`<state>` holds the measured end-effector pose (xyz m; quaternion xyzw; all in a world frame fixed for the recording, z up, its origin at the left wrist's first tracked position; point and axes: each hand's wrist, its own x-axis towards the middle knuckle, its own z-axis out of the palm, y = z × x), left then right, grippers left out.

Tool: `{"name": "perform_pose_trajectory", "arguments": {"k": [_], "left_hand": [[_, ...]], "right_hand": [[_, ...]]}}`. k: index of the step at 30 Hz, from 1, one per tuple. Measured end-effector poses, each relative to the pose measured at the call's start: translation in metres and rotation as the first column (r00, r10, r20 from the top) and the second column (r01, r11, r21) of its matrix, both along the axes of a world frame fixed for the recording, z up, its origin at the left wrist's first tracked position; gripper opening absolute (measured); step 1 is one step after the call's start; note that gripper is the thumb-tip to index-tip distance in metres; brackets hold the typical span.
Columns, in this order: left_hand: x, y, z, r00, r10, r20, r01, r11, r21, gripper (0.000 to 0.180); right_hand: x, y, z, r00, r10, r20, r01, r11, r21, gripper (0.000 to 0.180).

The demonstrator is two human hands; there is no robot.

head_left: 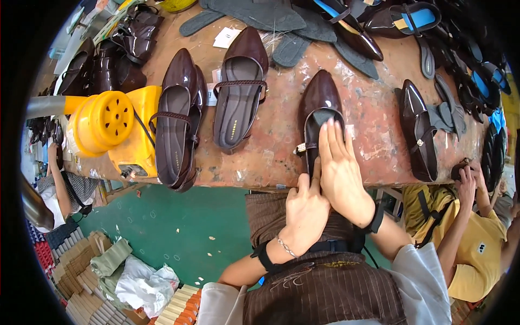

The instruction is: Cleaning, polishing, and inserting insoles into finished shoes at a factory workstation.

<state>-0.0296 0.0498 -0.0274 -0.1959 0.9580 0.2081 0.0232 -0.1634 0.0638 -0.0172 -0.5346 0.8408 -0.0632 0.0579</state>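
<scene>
My right hand [342, 173] lies flat and open, fingers pressed down into the glossy dark-brown pointed patent shoe [319, 116] at the near edge of the worn reddish workbench [374, 108], smoothing a grey insole [324, 116] into its opening. My left hand [306, 211] curls loosely against the shoe's heel end at that edge, index finger laid along it, steadying rather than clutching. The insole looks already seated toward the toe, so the pressing seems well under way, though I cannot see whether the heel part is down. To my left along the bench, two larger brown strapped flats [208, 108] already show grey linings beside a yellow plastic machine [116, 130]. Loose grey insoles [271, 21] lie along the far edge, and another brown shoe [418, 130] waits near the right end, suggesting more pairs remain.
</scene>
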Motion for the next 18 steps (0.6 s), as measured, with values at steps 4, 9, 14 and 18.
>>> {"name": "perform_pose_trajectory", "arguments": {"k": [4,9,14,18], "left_hand": [[-0.002,0.0,0.0,0.996,0.017,-0.084,-0.018,1.0,-0.02,0.032],[0.001,-0.005,0.003,0.998,-0.057,0.015,0.056,0.994,0.095,0.032],[-0.003,-0.003,0.009,0.998,-0.001,-0.061,0.002,1.0,0.009,0.047],[0.01,-0.026,0.04,0.995,-0.069,-0.071,0.073,0.996,0.048,0.04]], "right_hand": [[-0.009,-0.005,-0.004,0.998,-0.008,0.063,0.003,0.997,0.083,0.057],[-0.004,-0.006,-0.025,0.97,0.087,-0.226,-0.104,0.993,-0.061,0.044],[-0.022,-0.028,-0.031,0.99,0.043,-0.131,-0.037,0.998,0.052,0.022],[-0.055,-0.007,-0.003,0.926,0.225,0.302,-0.151,0.956,-0.25,0.022]]}}
